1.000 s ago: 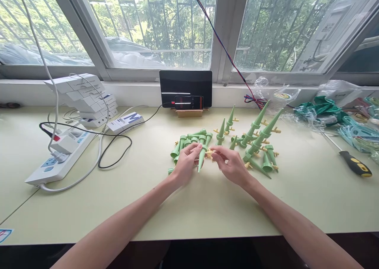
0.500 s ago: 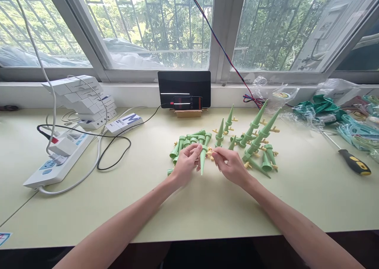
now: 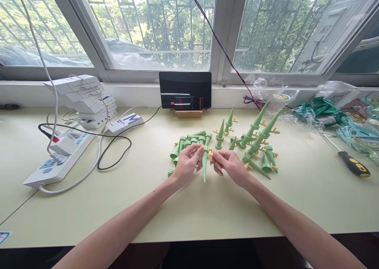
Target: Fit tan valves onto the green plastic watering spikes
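Note:
Between thumb and fingers, my left hand (image 3: 188,160) grips a green plant-watering spike (image 3: 204,167), its tip pointing down toward me. A small yellow valve (image 3: 210,155) sticks out from the spike's right side. My right hand (image 3: 230,163) is closed in a pinch at the valve's outer end; its fingertips partly hide it. Behind my left hand lies a pile of green spikes (image 3: 182,141). To the right, several spikes with yellow valves (image 3: 257,139) stand upright or lie on the table, some stacked in one another.
A power strip (image 3: 59,164) with cables and stacked white boxes (image 3: 89,101) occupy the left. A phone (image 3: 188,103) leans before a black tablet (image 3: 185,83) at the back. A screwdriver (image 3: 353,164) and plastic bags (image 3: 321,111) are on the right.
The spike has swung slightly, its tip now lower and a little to the right. My right fingers have shifted slightly at the valve, and more of the valve shows.

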